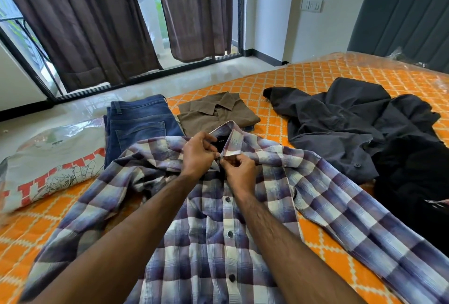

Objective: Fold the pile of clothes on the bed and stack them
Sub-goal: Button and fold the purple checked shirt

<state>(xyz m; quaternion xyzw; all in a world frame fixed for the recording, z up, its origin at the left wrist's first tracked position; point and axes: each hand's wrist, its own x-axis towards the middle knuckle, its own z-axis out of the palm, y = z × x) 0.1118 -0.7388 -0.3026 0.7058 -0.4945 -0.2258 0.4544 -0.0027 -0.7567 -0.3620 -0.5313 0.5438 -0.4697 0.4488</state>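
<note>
With the plaid shirt [218,231] spread face-up at the bed's [315,78] near edge, left hand [198,155] & right hand [239,172] each pinch its collar placket; thin, floppy cloth, prob. best taken at the shoulders.

Bed layout, shirt front & centre

Shirt w/ buttons [218,231] lies spread on the bed [340,73] nearest the camera, collar at the far end, sleeves out to both sides. Left hand [198,155] & right hand [239,170] both at the collar, pinching it. Behind the shirt: folded jeans [141,121] to the left, folded collared shirt [216,112] just right of them. Printed tee [48,165] far left, beside the jeans. Unfolded pile [364,131] on the right, near the right sleeve.
</note>
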